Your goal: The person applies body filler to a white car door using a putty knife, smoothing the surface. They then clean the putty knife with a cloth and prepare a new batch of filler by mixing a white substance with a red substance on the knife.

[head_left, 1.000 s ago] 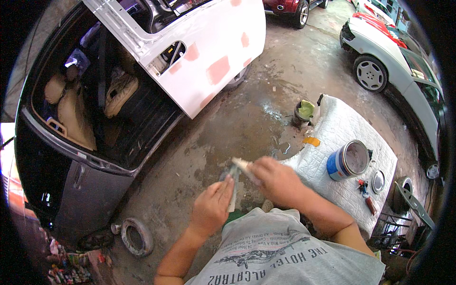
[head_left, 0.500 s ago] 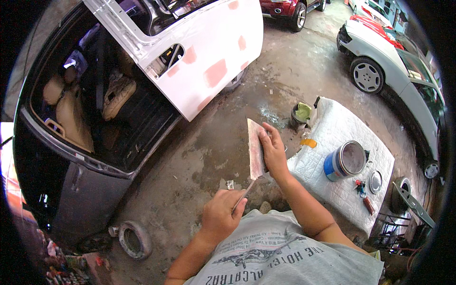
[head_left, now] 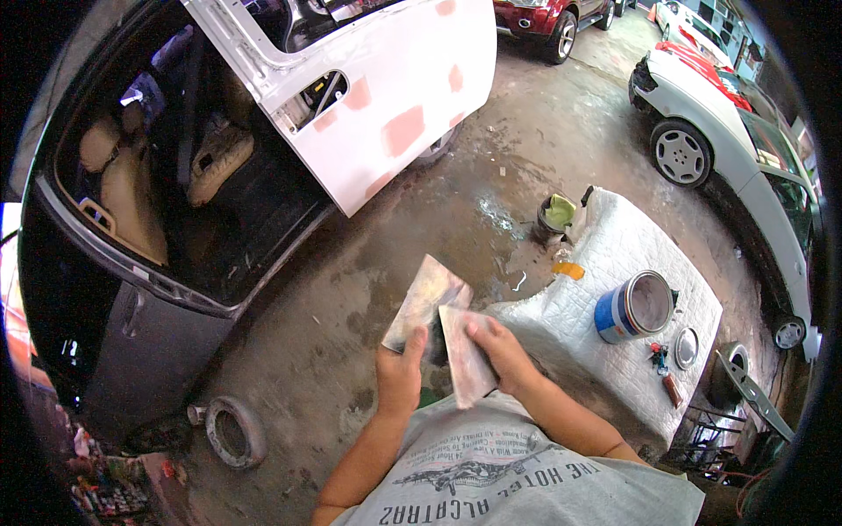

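My left hand (head_left: 401, 373) is closed on a flat, rectangular filler spreader (head_left: 431, 289), its thumb laid on the face. Grey, yellowish and pink smears cover that plate. A second flat spreader (head_left: 462, 359), pinkish and smeared, is gripped by my right hand (head_left: 504, 351) along its right side. Its upper left edge overlaps or touches the first plate; blur hides the exact contact. Both hands are in front of my shirt, above the concrete floor. To the right, an open blue and grey can (head_left: 611, 317) of greyish paste stands on a padded white cover (head_left: 561, 320).
A round lid (head_left: 687, 348) and small tubes lie beside the can. Behind the covered surface is a pot with green contents (head_left: 557, 213). A white car door (head_left: 386, 88) with pink patches stands far left, a ring-shaped object (head_left: 235, 432) lower left, a pale car (head_left: 737, 145) at right.
The two spreaders have come together. My left hand has risen and turned its plate face-up; my right hand has moved down and left, tilting its plate.
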A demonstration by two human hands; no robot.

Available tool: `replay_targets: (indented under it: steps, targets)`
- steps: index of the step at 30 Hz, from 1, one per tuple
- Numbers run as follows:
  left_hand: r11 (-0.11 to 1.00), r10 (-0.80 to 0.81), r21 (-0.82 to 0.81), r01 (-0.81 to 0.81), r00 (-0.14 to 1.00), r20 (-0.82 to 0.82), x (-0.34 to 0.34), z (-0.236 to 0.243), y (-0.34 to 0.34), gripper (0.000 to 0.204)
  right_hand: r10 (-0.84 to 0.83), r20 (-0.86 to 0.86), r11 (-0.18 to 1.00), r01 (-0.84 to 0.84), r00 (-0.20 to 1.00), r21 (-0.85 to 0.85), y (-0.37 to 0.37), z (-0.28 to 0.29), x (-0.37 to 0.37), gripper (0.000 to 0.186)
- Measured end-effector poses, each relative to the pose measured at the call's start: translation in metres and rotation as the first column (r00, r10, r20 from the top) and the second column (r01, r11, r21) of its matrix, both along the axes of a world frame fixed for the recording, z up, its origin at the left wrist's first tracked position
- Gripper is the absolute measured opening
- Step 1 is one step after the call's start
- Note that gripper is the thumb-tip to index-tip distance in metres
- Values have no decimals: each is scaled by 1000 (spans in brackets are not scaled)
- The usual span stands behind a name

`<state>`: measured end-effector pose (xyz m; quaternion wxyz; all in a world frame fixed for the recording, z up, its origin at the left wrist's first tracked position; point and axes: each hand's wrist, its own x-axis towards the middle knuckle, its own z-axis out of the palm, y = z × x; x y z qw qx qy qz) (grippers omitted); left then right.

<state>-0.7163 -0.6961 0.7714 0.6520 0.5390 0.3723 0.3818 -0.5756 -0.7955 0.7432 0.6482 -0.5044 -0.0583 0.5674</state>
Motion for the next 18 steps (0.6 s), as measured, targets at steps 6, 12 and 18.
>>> replay_targets:
  steps: [6,12,18]
  targets:
    - [767,-257,-524,369,926,277,-14,-26,-18,27,25,-36,999,-24,999,31,-9,26,45,48]
    - [705,-487,-560,434,871,62,-24,-66,1,18,209,224,974,-183,952,-131,-24,30,60,46]
    - [772,-278,-593,229,961,10,-15,-66,8,19,319,232,941,-278,919,-193,-35,23,62,42]
